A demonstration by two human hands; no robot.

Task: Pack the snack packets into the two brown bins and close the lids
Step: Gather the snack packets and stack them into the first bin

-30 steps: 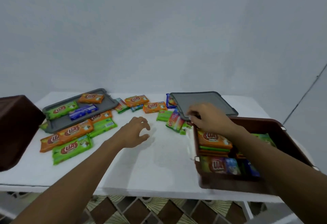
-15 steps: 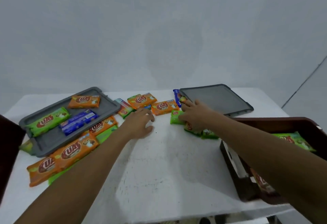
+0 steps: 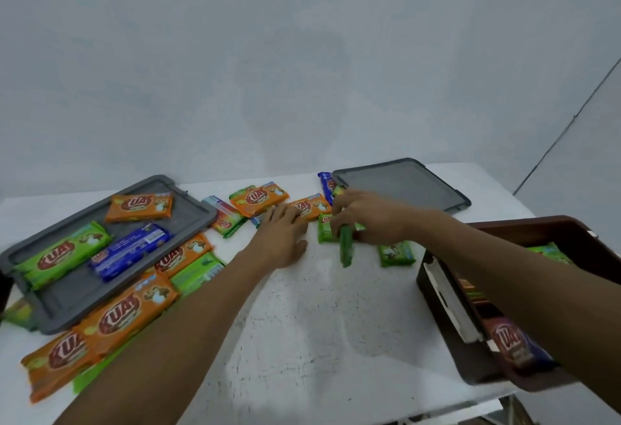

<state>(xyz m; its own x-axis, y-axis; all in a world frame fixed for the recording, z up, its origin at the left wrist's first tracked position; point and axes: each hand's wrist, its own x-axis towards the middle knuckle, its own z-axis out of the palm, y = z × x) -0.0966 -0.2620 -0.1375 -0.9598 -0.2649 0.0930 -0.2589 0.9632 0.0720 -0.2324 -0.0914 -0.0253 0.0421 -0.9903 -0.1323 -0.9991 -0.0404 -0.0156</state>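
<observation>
1. Table (image 3: 336, 323), white, fills the lower half of the frame, with snack packets strewn over its left and centre.
2. At the lower right stands the brown bin (image 3: 504, 226), lid off, with packets already stacked inside. I cannot make out the other bin.
3. The loaded grey lid (image 3: 84, 290) lies at the left with three packets on it. The second grey lid (image 3: 403, 182) lies flat at upper centre-right, just behind the right hand.
4. The right hand (image 3: 366, 219), right of centre, has its fingers curled and pinches a green packet (image 3: 346, 246) by its upper end.
5. The left hand (image 3: 280, 236), just beside it, holds nothing. Its fingers are fairly straight, the tips over an orange packet (image 3: 311, 206).
6. The green packet hangs on edge below the right fingertips, its long axis running down the frame. I cannot tell whether its lower end touches the table.
7. From that packet the bin lies towards the lower right, on the right arm's own side, so that hand is the nearer. I'd judge the packet needs turning flat to stack.
</observation>
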